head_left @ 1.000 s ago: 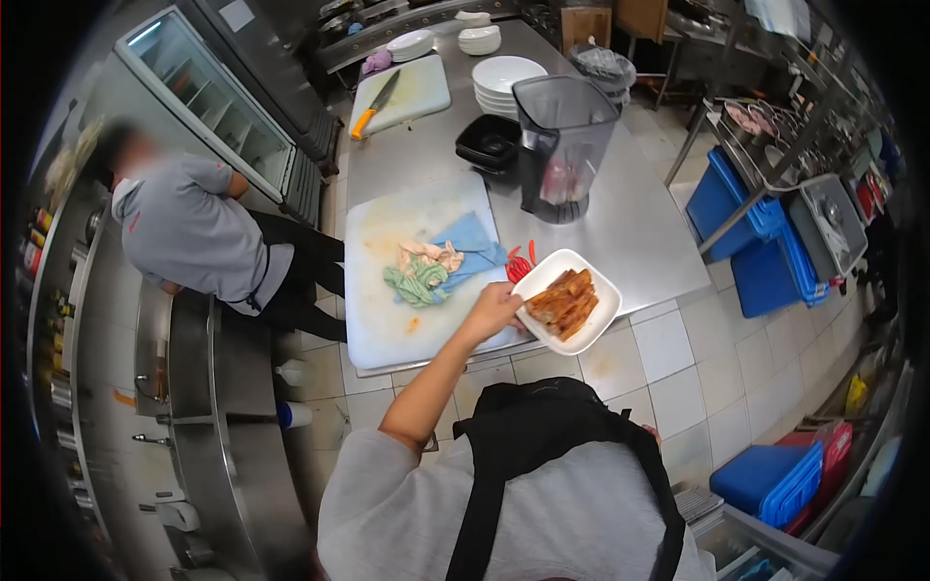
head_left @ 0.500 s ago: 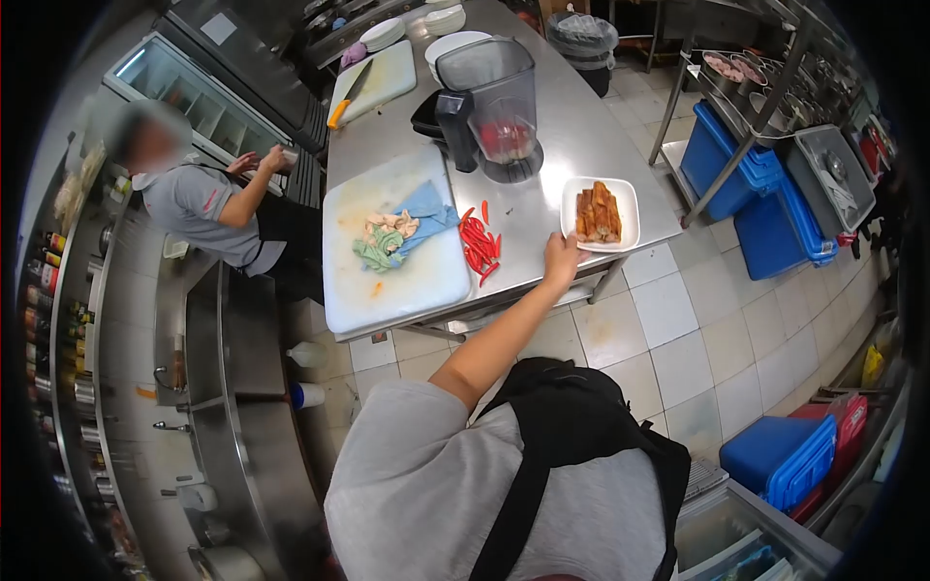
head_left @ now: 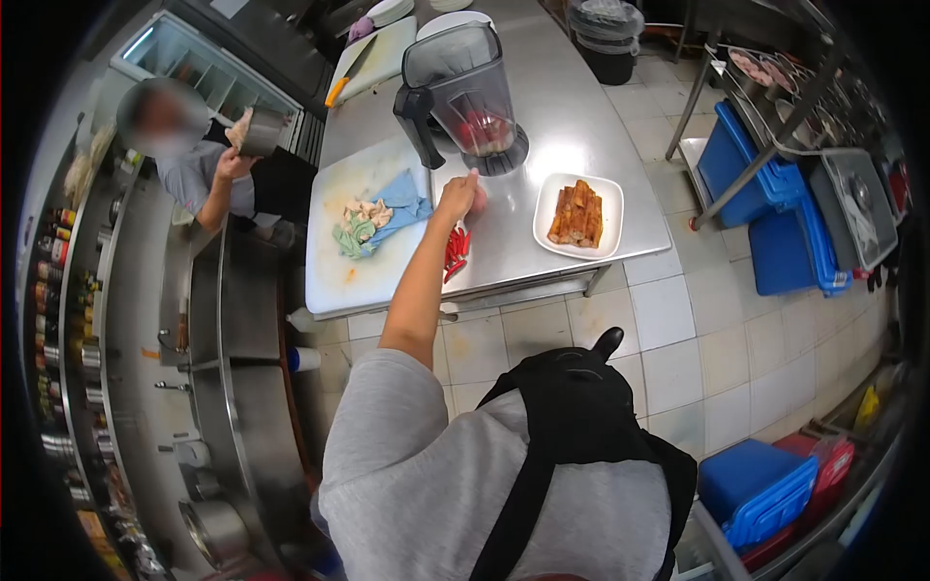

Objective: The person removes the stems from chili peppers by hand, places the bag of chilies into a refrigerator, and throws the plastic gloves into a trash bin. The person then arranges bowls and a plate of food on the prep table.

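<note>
My left hand (head_left: 459,197) is over the steel table, just above the red chillies (head_left: 456,254) and below the base of the blender jug (head_left: 465,97). Its fingers look loosely bent and apart, with nothing visible in them. To its right a square white bowl (head_left: 542,238) of brown, sauce-coated pieces rests on the table. The jug stands upright, with something red and pale in the bottom. Left of my hand, blue, green and peach cloths (head_left: 397,203) lie on a white cutting board (head_left: 326,249). My right hand is out of view.
A knife with an orange handle (head_left: 337,92) lies on a farther board (head_left: 387,60). At the left, another person (head_left: 194,174) holds a metal container (head_left: 261,133). Blue bins (head_left: 741,160) stand under a rack at the right. A sink counter (head_left: 254,339) runs along the left.
My left hand has let go of the white bowl, now on the table, and moved left to the chillies. The other person now holds up a metal container.
</note>
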`<state>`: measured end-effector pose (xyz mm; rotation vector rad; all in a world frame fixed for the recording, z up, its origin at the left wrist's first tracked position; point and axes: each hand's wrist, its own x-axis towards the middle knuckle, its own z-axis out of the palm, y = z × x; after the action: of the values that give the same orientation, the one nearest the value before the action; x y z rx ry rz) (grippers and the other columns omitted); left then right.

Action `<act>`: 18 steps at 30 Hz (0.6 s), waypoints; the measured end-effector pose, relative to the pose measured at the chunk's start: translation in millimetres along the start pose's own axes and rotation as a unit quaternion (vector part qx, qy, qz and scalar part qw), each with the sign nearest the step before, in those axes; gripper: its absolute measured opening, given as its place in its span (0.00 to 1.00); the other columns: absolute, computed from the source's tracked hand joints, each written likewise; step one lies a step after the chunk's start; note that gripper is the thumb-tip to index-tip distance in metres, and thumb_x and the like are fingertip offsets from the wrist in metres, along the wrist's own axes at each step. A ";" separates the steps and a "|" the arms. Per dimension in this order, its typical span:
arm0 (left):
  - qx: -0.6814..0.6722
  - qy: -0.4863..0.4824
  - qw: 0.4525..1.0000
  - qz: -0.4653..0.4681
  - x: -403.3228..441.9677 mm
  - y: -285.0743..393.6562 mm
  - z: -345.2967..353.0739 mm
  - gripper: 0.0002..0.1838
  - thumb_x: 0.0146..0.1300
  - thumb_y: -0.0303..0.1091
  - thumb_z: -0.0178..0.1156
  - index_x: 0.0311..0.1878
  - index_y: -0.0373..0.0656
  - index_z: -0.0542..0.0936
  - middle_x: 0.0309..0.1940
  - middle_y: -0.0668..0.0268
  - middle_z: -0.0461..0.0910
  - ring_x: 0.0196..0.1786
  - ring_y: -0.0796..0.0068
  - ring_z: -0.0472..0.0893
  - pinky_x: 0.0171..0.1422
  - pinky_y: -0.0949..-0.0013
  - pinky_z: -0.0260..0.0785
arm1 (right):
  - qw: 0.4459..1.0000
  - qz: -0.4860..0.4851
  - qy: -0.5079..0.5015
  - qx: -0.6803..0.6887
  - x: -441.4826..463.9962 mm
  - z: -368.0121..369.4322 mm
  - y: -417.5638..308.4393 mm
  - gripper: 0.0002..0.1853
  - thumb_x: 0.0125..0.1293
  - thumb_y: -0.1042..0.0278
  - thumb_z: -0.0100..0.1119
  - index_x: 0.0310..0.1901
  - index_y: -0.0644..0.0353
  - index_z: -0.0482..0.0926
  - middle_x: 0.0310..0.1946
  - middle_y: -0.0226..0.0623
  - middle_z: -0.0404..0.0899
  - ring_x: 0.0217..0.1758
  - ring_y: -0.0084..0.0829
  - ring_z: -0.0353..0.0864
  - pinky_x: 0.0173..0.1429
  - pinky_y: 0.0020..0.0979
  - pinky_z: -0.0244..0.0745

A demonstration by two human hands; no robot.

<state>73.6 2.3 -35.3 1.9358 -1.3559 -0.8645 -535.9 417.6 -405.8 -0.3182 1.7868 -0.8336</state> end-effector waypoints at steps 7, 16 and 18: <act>-0.151 0.068 0.984 -0.062 6.0 -1.2 3.0 0.28 0.68 0.54 0.44 0.22 0.42 0.77 0.14 0.65 0.74 0.17 0.72 0.75 0.19 0.66 0.67 | 0.994 -0.006 -0.064 -0.092 88.5 2.6 -124.2 0.12 0.60 0.71 0.54 0.45 0.66 0.75 0.26 0.40 0.77 0.24 0.32 0.78 0.26 0.31 0.73; -0.289 -0.055 0.952 -0.083 -35.3 37.9 40.8 0.25 0.69 0.52 0.46 0.39 0.35 0.76 0.24 0.62 0.78 0.24 0.73 0.79 0.27 0.72 0.72 | 0.966 -0.054 -0.157 -0.198 194.9 48.9 -280.3 0.12 0.61 0.70 0.53 0.45 0.66 0.75 0.26 0.40 0.77 0.24 0.33 0.78 0.27 0.32 0.73; -0.281 -0.071 0.951 -0.112 -48.3 43.2 41.9 0.20 0.68 0.48 0.51 0.41 0.36 0.76 0.29 0.62 0.79 0.26 0.72 0.80 0.31 0.72 0.75 | 0.961 -0.059 -0.172 -0.209 212.1 53.2 -291.2 0.12 0.61 0.70 0.53 0.45 0.66 0.75 0.26 0.41 0.77 0.24 0.33 0.78 0.27 0.32 0.73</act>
<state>4.0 31.2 -18.5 1.6100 -0.8384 -1.3539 -619.6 64.9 -371.5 -0.8037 1.6108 -0.4374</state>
